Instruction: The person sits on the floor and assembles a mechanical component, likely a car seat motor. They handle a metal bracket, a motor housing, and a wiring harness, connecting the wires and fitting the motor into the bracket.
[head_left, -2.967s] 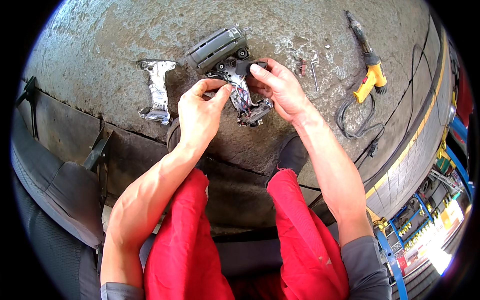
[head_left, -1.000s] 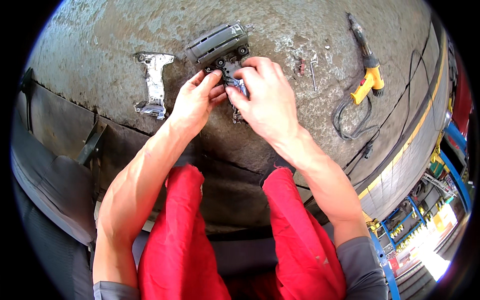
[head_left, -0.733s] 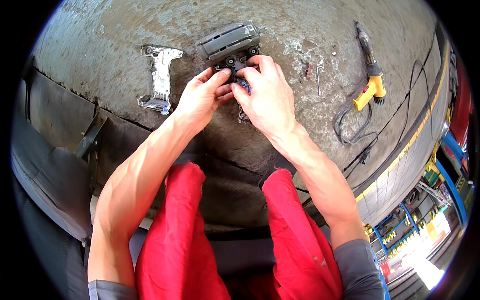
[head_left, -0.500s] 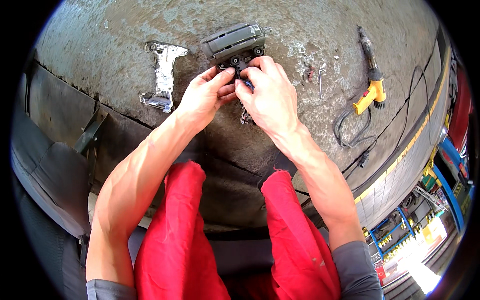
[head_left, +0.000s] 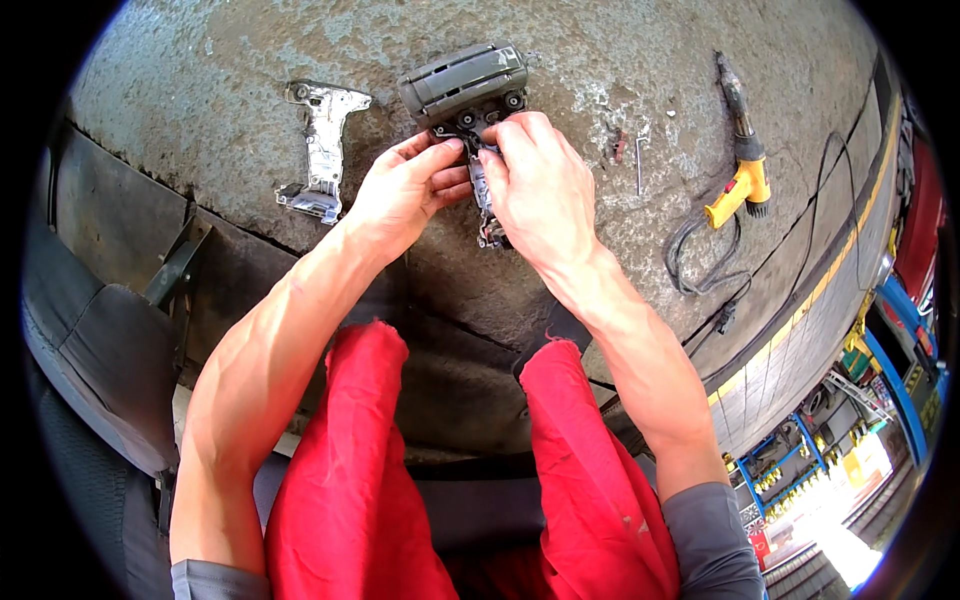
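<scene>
Ahead of me on the worn surface lies an opened device with a dark grey, rounded body (head_left: 465, 82) and a narrower silvery stem (head_left: 484, 200) running toward me. My left hand (head_left: 408, 192) is closed at the left side of the stem's top, its thumb and fingers pinching there. From the right, my right hand (head_left: 542, 178) bends over the same joint with its fingers closed. Whatever small part lies between those fingertips is hidden. To the left rests a loose silvery casing half (head_left: 326, 150), touched by neither hand.
On the right are a small red piece (head_left: 619, 147), a thin bent metal key (head_left: 640, 166) and a yellow-and-black heat tool (head_left: 743, 180) with a coiled cord (head_left: 685, 270). A dark padded seat (head_left: 95, 370) stands at left. Shelves (head_left: 785, 465) show at lower right.
My right fingers have shifted slightly up and right, uncovering more of the silvery stem. A dark bluish bit seen at the fingertips before no longer shows. My left hand keeps nearly the same place.
</scene>
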